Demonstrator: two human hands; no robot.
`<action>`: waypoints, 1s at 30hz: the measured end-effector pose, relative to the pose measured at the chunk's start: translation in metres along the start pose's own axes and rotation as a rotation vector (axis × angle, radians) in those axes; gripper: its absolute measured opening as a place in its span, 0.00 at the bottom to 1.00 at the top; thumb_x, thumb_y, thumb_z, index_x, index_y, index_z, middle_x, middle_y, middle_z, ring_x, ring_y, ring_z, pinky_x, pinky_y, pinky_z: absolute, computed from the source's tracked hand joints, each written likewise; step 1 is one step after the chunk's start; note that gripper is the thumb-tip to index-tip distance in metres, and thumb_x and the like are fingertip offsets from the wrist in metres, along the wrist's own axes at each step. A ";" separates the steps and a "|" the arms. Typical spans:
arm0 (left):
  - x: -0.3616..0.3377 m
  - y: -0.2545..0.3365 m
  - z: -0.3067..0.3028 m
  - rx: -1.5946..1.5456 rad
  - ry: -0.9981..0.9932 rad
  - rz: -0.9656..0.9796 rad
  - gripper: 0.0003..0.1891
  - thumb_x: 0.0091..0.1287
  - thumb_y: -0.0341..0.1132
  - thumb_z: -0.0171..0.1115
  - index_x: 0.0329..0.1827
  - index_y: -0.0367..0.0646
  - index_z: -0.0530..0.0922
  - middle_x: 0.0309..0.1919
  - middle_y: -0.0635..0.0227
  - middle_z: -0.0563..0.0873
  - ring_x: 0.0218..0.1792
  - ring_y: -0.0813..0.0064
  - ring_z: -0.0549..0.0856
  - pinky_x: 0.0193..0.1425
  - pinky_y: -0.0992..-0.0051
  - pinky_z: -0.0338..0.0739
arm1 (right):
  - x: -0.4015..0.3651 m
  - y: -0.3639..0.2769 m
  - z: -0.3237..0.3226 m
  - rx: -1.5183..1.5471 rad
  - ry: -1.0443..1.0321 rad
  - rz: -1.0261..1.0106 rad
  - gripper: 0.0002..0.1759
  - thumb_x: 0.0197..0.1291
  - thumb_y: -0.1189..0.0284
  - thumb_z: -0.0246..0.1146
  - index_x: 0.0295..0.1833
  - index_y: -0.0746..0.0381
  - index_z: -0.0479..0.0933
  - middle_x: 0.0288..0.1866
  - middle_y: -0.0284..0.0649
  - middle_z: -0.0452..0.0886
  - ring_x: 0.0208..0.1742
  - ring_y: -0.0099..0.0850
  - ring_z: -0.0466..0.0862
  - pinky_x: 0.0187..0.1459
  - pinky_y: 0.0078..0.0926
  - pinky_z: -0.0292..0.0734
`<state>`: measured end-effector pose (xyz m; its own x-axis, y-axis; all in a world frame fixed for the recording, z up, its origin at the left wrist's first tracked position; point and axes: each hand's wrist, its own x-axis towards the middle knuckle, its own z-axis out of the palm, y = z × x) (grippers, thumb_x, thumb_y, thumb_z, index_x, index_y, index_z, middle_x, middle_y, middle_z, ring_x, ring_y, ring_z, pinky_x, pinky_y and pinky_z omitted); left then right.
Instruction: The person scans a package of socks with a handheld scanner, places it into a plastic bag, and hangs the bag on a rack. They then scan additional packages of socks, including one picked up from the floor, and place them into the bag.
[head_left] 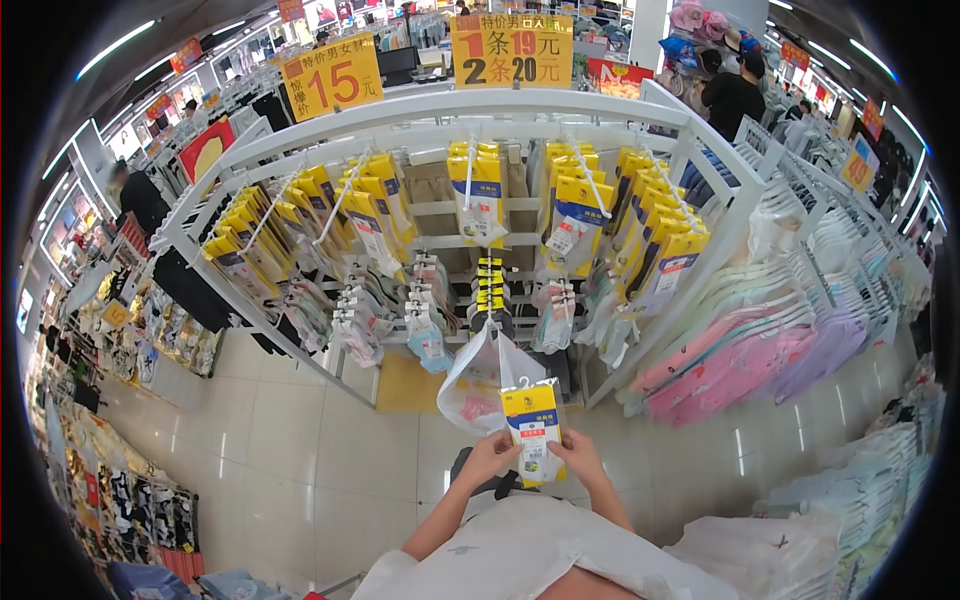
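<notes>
A flat hosiery packet (534,412) with a yellow and blue card, a hanger hook and a white price label is held upright in front of my body. My left hand (489,460) pinches its left edge, and my right hand (578,458) grips the opposite edge. Just behind the packet, a white translucent plastic bag (470,385) hangs at the front of the display rack; what it hangs from is hard to make out. Similar yellow packets (480,195) hang in rows on the rack's hooks, above bundles of socks (428,335).
The white metal rack (400,108) spans the view ahead, topped by yellow price signs (513,52). Pastel clothes on hangers (740,360) stand to the right, with more garments (130,500) at lower left. Two people in dark clothes (735,95) (140,195) are farther off.
</notes>
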<state>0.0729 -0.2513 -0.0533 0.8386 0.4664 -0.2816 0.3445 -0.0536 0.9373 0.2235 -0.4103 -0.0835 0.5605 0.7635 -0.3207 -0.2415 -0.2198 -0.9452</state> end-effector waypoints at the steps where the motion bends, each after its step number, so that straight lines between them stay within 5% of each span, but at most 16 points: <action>1: 0.000 0.000 -0.002 0.030 -0.034 -0.009 0.15 0.61 0.37 0.65 0.42 0.35 0.77 0.34 0.62 0.84 0.36 0.75 0.82 0.44 0.75 0.76 | -0.001 0.000 0.001 -0.002 0.012 -0.002 0.18 0.59 0.78 0.62 0.56 0.70 0.72 0.47 0.41 0.82 0.47 0.27 0.81 0.49 0.24 0.75; 12: -0.052 -0.024 -0.032 0.191 0.227 0.070 0.17 0.61 0.37 0.64 0.49 0.37 0.78 0.40 0.57 0.85 0.37 0.67 0.85 0.44 0.71 0.79 | -0.070 -0.013 -0.017 0.028 0.336 -0.103 0.13 0.58 0.75 0.64 0.48 0.70 0.76 0.39 0.38 0.83 0.39 0.22 0.79 0.41 0.21 0.73; 16: -0.107 0.018 -0.029 0.167 0.310 -0.068 0.14 0.61 0.36 0.64 0.46 0.38 0.80 0.39 0.56 0.85 0.38 0.65 0.86 0.45 0.71 0.79 | -0.091 -0.047 -0.029 -0.241 0.300 -0.074 0.14 0.57 0.72 0.65 0.46 0.69 0.77 0.36 0.38 0.83 0.35 0.23 0.78 0.39 0.23 0.73; 21: -0.129 0.041 -0.024 0.164 0.158 -0.077 0.13 0.61 0.37 0.63 0.44 0.39 0.81 0.38 0.57 0.85 0.39 0.62 0.85 0.45 0.70 0.78 | -0.083 -0.137 -0.023 -0.615 0.156 -0.083 0.15 0.57 0.70 0.65 0.46 0.68 0.77 0.35 0.40 0.82 0.34 0.25 0.77 0.39 0.25 0.72; 26: -0.071 0.007 -0.033 0.510 0.025 0.160 0.13 0.62 0.37 0.61 0.44 0.38 0.80 0.40 0.56 0.84 0.42 0.60 0.84 0.45 0.68 0.77 | -0.040 -0.102 -0.011 -0.086 0.134 -0.164 0.14 0.60 0.76 0.62 0.50 0.70 0.75 0.42 0.39 0.83 0.42 0.24 0.79 0.45 0.22 0.74; 30: -0.026 0.043 -0.027 0.261 0.408 0.159 0.14 0.63 0.36 0.61 0.46 0.36 0.78 0.41 0.53 0.83 0.43 0.60 0.83 0.45 0.68 0.77 | -0.023 -0.095 0.007 0.051 0.097 -0.189 0.14 0.61 0.79 0.60 0.52 0.70 0.74 0.45 0.39 0.82 0.45 0.25 0.81 0.48 0.22 0.75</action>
<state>0.0545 -0.2418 -0.0001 0.6742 0.7385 0.0121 0.3641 -0.3465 0.8645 0.2283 -0.4022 0.0144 0.6729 0.7255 -0.1445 -0.1628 -0.0454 -0.9856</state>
